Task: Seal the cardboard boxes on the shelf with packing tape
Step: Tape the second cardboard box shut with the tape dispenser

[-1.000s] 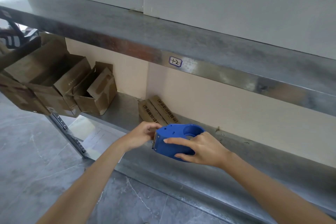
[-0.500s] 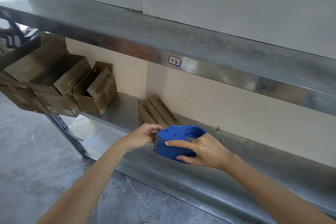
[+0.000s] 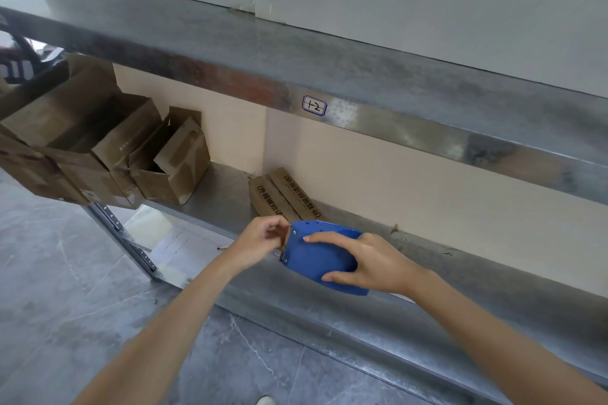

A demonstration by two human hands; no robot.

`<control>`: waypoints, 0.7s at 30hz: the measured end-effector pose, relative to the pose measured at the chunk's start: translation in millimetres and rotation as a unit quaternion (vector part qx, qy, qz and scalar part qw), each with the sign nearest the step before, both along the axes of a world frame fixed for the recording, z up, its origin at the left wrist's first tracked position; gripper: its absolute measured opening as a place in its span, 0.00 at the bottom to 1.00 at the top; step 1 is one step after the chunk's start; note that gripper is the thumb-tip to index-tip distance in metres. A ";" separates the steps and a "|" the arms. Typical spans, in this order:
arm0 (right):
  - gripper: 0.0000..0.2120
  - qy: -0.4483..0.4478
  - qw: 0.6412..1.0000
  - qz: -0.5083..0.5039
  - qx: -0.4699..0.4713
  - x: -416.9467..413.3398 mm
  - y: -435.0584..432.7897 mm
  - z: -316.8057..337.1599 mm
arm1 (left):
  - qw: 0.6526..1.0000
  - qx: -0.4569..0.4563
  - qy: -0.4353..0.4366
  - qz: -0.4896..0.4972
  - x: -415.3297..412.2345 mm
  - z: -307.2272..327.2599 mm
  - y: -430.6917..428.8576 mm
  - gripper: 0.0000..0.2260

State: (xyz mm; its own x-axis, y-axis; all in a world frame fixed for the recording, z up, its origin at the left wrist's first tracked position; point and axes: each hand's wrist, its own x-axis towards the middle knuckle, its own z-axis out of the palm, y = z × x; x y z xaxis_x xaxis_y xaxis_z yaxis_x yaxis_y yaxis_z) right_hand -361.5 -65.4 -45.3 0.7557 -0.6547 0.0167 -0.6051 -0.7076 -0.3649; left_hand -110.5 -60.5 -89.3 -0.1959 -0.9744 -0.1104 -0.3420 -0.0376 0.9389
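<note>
**Tape dispenser in hand, boxes on the shelf not sealed yet**

Containers first. At the left end of the lower shelf there's a bunch of open cardboard boxes: a small open box with its flaps standing up, and a bigger open box just beside it that hangs over the shelf edge. Both are dark inside, so I can't tell what's in them. Further right, a flat printed box lies against the back wall, its two top flaps meeting along a seam. Can't make out any tape on it.

The blue tape dispenser is held in the air just in front of that flat box, over the front edge of the shelf. The right hand has its grip wrapped around the body, fingers over the top and thumb underneath. The left hand has a narrow grip, fingers curled in a pinch on the brown tape end at the dispenser's front.

The upper shelf has a little "1-2" label on its front edge.

Versus half a second ago, barely anything differs. The dispenser has rolled a bit, so more of its flat side faces the camera, and both hands sit where they were. No box has moved.
</note>
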 end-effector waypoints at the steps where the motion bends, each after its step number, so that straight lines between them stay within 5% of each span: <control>1: 0.29 -0.008 1.000 -0.002 0.020 -0.6 -2.5 0.5 | 1.000 0.000 0.003 0.012 -0.8 -0.6 -0.4 0.07; 21: 0.28 0.042 0.995 -0.083 0.044 -81.4 -36.8 8.4 | 0.989 0.031 0.019 0.142 46.5 -23.9 1.8 0.02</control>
State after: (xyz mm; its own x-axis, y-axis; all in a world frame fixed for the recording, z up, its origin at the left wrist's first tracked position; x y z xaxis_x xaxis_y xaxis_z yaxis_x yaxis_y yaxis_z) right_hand -442.8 -102.2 -36.9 0.6326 -0.7673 -0.1054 -0.7427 -0.5624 -0.3634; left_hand -64.0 -58.7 -113.1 0.0788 -0.9822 -0.1704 -0.2734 -0.1857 0.9438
